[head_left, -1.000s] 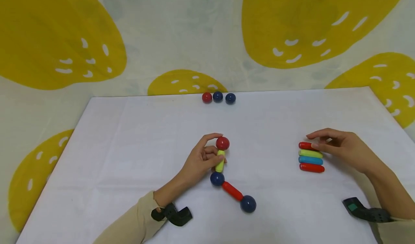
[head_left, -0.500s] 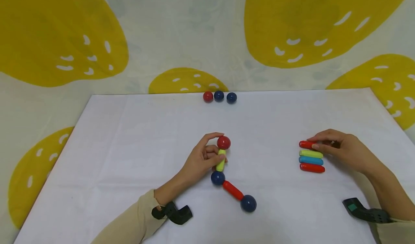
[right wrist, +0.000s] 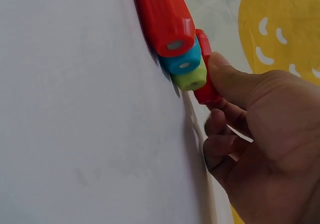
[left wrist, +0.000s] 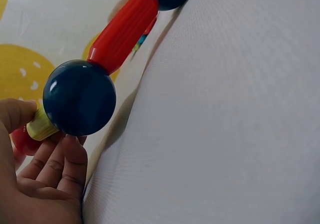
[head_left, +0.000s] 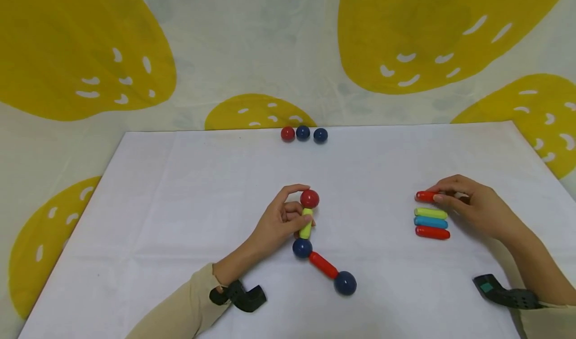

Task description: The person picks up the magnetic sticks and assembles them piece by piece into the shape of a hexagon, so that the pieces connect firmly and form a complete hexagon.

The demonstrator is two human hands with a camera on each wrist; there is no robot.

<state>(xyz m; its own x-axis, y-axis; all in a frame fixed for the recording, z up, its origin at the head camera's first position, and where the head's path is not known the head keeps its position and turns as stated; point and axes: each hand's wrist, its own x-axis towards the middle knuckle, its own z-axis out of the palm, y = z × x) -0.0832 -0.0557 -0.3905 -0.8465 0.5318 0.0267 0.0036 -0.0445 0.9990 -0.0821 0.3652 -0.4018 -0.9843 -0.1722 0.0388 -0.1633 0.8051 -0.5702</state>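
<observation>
My left hand (head_left: 281,223) grips the yellow-green rod (head_left: 306,225) of a joined chain, its index fingertip on the red ball (head_left: 309,199) at the top. Below that rod comes a dark blue ball (head_left: 302,248), then a red rod (head_left: 323,265) slanting to another blue ball (head_left: 345,283). In the left wrist view the middle blue ball (left wrist: 79,98) is close in front of the fingers. Over at the right, my right hand (head_left: 477,206) pinches a loose red rod (head_left: 425,196) between thumb and fingers. Metal discs show in the ends of the nearby rods in the right wrist view.
Beside the right hand lie a yellow-green rod (head_left: 430,213), a blue rod (head_left: 430,222) and a second red rod (head_left: 432,232) in a row. At the far table edge stand a red ball (head_left: 288,134) and two blue balls (head_left: 303,133). A lemon-patterned cloth hangs behind the white table (head_left: 202,179).
My right hand has taken hold of the top red rod and moved it slightly away from the yellow-green one, leaving a gap. The left hand and its chain have stayed put.
</observation>
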